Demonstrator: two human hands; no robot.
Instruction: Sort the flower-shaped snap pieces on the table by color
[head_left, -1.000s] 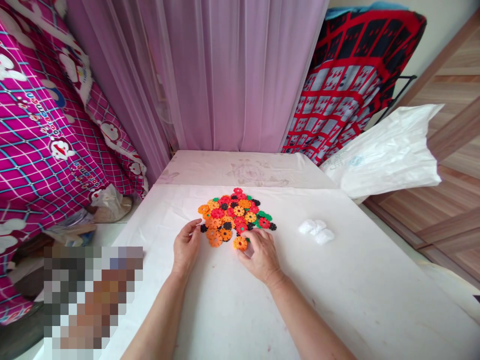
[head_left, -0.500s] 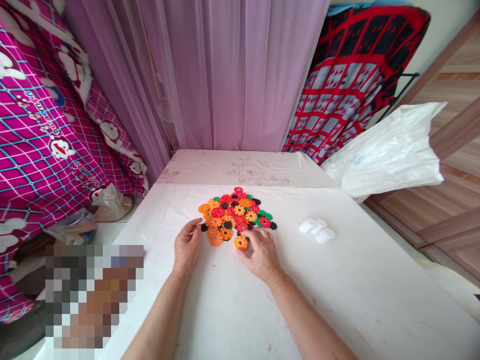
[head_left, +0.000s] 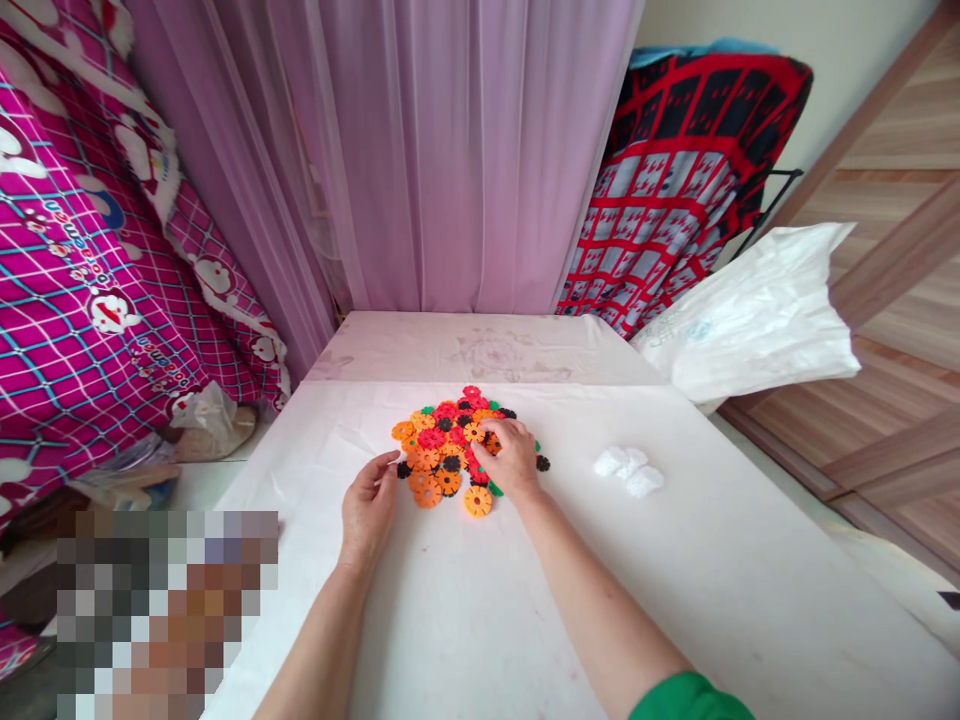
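Observation:
A pile of flat flower-shaped discs (head_left: 431, 438), orange, red, black and green, lies on the white-covered table (head_left: 450, 620). My left hand (head_left: 370, 500) rests at the pile's left edge beside a black disc (head_left: 404, 470), thumb and index fingertips near each other; whether anything small is between them I cannot make out. Over the right part of the pile is my right hand (head_left: 510, 455), its fingers bent and apart, touching the discs and hiding some of them. A yellow-orange disc (head_left: 478, 501) lies at the near edge of the pile.
Small white bundles (head_left: 630, 470) lie on the table to the right. A white plastic bag (head_left: 757, 310) stands at the right edge. Purple curtains (head_left: 450, 150) hang behind, with a pink patterned cloth (head_left: 67, 250) at the left and a red-black cloth (head_left: 675, 180) at the right.
My right hand has moved forward from the near edge onto the right part of the pile. My left hand has barely moved. The camera view has shifted slightly.

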